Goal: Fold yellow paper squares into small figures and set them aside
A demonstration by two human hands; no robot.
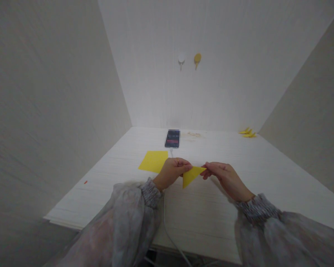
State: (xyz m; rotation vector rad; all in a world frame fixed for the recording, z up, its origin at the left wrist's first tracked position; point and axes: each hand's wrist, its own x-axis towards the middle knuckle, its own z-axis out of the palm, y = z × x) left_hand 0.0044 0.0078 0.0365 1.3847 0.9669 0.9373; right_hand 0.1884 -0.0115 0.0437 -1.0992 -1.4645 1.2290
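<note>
A yellow piece of paper folded into a triangle is held up over the middle of the table. My left hand, with a ring on one finger, pinches its left side between thumb and fingers. At the triangle's right tip, my right hand has its thumb and fingertips closed on the point. Beside my left hand lies a flat yellow sheet of paper, its right part hidden behind that hand.
A phone stands by the back wall, with a white cable running toward the front edge. Several folded yellow paper pieces lie at the back right. A small red scrap is on the left. Two hooks hang on the wall.
</note>
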